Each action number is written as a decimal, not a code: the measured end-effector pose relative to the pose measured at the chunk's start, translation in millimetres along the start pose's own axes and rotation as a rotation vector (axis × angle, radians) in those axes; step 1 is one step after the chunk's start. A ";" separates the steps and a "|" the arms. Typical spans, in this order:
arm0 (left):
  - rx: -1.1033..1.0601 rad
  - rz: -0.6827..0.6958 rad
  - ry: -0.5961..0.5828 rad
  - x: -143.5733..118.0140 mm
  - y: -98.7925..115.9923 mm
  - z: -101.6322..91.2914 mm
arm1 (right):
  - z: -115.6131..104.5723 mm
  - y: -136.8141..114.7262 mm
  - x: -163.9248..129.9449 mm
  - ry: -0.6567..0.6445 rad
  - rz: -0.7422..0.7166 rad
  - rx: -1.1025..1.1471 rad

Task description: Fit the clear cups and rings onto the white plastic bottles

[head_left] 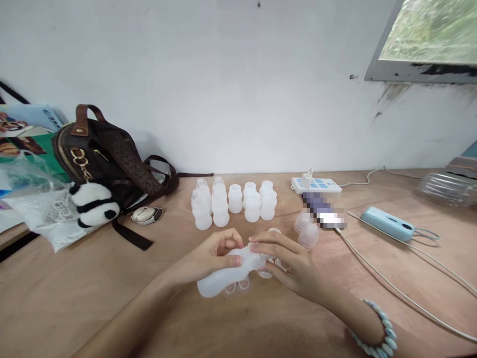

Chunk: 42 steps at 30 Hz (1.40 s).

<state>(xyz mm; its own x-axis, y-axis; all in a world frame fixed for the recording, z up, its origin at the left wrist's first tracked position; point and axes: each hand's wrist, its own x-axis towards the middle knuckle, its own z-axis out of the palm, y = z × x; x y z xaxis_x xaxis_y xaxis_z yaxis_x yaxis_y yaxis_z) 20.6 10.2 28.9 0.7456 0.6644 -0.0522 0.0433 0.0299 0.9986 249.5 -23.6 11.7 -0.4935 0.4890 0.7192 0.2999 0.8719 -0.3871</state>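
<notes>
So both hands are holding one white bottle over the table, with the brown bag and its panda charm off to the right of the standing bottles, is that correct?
Not quite. The head view shows the brown bag and its panda charm to the left of the standing bottles, not the right. The rest holds: the left hand and right hand both hold one white bottle over the table.
</notes>
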 end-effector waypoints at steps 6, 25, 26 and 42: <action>-0.042 -0.032 -0.038 -1.0 -3.1 0.5 | 0.6 -1.0 -0.9 -0.063 0.025 0.055; 0.224 -0.120 0.083 -9.3 19.9 1.4 | -7.2 1.6 1.1 -0.171 0.472 0.295; 0.217 -0.136 0.089 -9.6 19.9 1.6 | -6.6 0.5 1.4 -0.161 0.500 0.294; 0.133 -0.039 0.136 -6.0 6.3 6.9 | -8.2 0.8 3.8 -0.147 0.690 0.432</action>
<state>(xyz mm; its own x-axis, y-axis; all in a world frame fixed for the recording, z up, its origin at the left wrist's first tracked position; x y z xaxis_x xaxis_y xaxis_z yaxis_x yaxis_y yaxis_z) 20.9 1.2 35.5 0.6452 0.7598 -0.0800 0.1647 -0.0360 0.9857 254.5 -21.2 18.8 -0.4245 0.8898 0.1677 0.2492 0.2929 -0.9231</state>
